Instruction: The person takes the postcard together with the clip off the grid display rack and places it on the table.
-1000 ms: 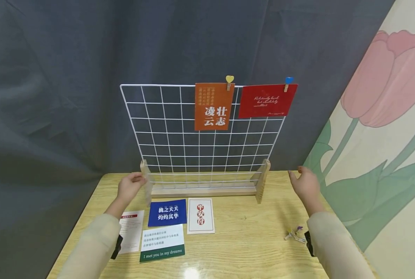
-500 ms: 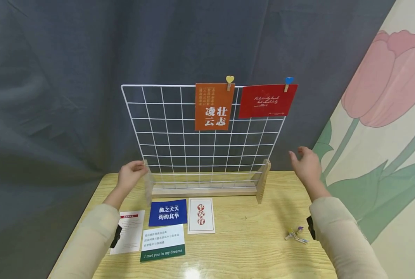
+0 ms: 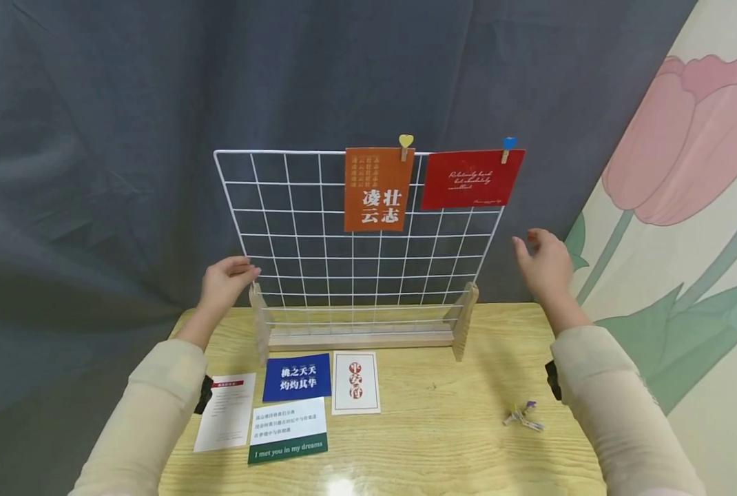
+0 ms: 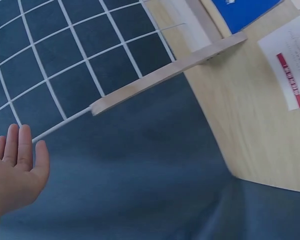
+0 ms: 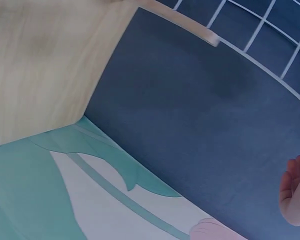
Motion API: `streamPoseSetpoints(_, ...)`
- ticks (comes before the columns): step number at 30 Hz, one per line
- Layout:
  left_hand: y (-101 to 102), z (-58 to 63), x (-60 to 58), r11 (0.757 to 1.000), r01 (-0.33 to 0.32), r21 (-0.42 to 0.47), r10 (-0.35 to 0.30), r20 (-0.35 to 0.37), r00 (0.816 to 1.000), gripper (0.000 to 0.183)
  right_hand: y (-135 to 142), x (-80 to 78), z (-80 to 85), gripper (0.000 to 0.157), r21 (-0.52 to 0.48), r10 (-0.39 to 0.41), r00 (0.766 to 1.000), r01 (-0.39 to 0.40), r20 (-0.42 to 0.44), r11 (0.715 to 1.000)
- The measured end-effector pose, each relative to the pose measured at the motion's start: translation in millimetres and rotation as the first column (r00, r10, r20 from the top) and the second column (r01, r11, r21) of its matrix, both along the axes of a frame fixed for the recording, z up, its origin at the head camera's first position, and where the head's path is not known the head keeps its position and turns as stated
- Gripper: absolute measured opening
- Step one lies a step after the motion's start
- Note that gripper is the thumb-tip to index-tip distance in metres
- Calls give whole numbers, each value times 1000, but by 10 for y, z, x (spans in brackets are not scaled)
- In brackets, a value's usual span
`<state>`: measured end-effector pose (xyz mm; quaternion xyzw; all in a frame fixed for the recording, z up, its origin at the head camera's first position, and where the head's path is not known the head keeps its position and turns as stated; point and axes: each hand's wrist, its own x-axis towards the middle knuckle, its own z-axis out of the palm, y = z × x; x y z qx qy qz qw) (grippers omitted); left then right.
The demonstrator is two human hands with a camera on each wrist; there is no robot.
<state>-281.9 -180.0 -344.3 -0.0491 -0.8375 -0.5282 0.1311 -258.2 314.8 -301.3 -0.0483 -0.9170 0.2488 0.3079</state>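
Note:
A white wire grid [image 3: 325, 258] stands upright in a wooden base [image 3: 362, 341] on the table. My left hand [image 3: 222, 284] is at the grid's lower left edge, its fingers fairly straight in the left wrist view; I cannot tell whether it touches the wire. Out to the right of the grid, my right hand [image 3: 543, 265] is in the air, apart from the frame and holding nothing. An orange card [image 3: 375, 189] hangs from the top wire by a yellow heart clothespin [image 3: 405, 145]. Beside it hangs a red card [image 3: 470, 180] with a blue heart clothespin [image 3: 507, 148].
Lying before the base are a blue card [image 3: 297, 377], a white card with red seals [image 3: 356, 383], a green-and-white card [image 3: 288, 430] and a white sheet with a red band [image 3: 226, 413]. Several small clothespins [image 3: 523, 417] lie at right. A dark curtain [image 3: 127, 138] hangs behind.
Both hands have risen along the sides of the grid, the left from beside the base to the lower wire, the right higher in the air. The cards and clothespins stay put.

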Motion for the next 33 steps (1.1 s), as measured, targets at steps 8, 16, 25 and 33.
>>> streamPoseSetpoints(8, 75, 198, -67, 999, 25, -20, -26, -35, 999, 40, -75, -32, 184, 39, -64, -18, 997, 13, -75, 998)
streamPoseSetpoints(16, 157, 339, -115, 996, 79, -35, -81, -30, 996, 42, -132, -58, 371, 39, -168, 4, 988, -31, -154, 985)
streamPoseSetpoints(25, 260, 455, -136, 994, 113, -5, -114, -42, 993, 42, -286, -88, 557, 35, -199, 35, 963, -90, -267, 976)
streamPoseSetpoints(33, 441, 551, -163, 988, 152, 25, -150, -64, 987, 41, -492, -149, 714, 32, -231, 118, 938, -201, -327, 952)
